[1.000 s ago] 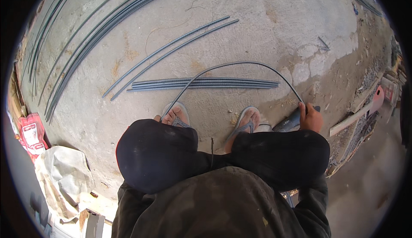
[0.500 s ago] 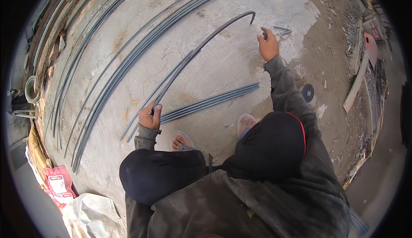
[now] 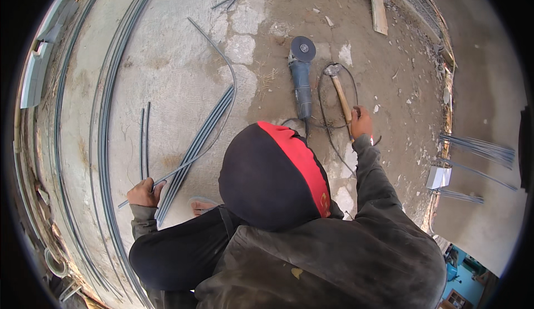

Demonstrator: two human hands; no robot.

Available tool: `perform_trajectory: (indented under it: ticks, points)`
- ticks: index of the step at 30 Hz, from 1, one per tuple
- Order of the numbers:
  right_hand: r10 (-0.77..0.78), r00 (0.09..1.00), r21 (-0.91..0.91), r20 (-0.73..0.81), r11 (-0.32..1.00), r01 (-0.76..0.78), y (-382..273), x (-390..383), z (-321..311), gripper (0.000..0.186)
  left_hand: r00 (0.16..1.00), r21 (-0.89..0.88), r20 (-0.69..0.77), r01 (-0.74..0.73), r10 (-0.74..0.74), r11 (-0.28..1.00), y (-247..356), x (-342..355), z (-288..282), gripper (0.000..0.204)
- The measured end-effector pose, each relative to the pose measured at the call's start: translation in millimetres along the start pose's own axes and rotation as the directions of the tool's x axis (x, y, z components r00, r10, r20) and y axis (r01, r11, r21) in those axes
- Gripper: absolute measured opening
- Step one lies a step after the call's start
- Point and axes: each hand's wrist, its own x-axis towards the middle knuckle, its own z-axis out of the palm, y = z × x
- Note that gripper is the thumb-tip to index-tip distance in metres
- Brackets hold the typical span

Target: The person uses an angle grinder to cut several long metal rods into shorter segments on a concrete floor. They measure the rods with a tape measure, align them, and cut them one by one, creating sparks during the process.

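My left hand (image 3: 146,192) is closed around the near end of a long bent steel rod (image 3: 232,75). The rod curves up to the right, then back to the far left, crossing over a bundle of straight rebar pieces (image 3: 203,133). On the right, my right hand (image 3: 361,122) is closed at the lower end of a hammer (image 3: 340,94) with a wooden handle, its head pointing away from me. Just left of the hammer lies a blue angle grinder (image 3: 301,83) with a dark disc. The fingertips of my right hand are partly hidden.
Long rebar rods (image 3: 105,103) run along the left. Two short rods (image 3: 144,142) lie nearer the middle, and small cut pieces (image 3: 225,2) farther off. The grinder's cord (image 3: 321,94) loops around the hammer. A wooden plank (image 3: 377,5) lies at the far right; rod ends (image 3: 481,150) jut out beyond the right edge.
My view has swung to the right, bringing the grinder and hammer into sight. My right hand, open before near the rod's hooked end, has moved onto the hammer. My left hand keeps the rod.
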Motion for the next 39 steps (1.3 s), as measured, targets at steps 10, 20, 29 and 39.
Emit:
perform_trajectory:
  ticks: [10,20,29,39]
  points:
    - [0.400,0.915,-0.129,-0.062,0.905,-0.404,86,-51,55,0.037,0.978,-0.408,-0.101,0.125,-0.181,0.904,-7,8,4,0.057]
    - [0.593,0.784,-0.172,-0.182,0.766,-0.619,148,-76,44,0.027,0.841,-0.547,-0.376,0.137,-0.388,0.826,-16,19,4,0.056]
    - [0.103,0.987,0.002,-0.125,0.995,-0.104,46,-10,42,0.033,0.721,-0.624,-0.424,0.206,-0.548,0.754,-23,65,-11,0.045]
    - [0.064,0.987,-0.056,-0.148,0.996,-0.073,19,42,78,0.042,0.667,-0.718,-0.433,0.150,-0.606,0.679,-52,74,2,0.048]
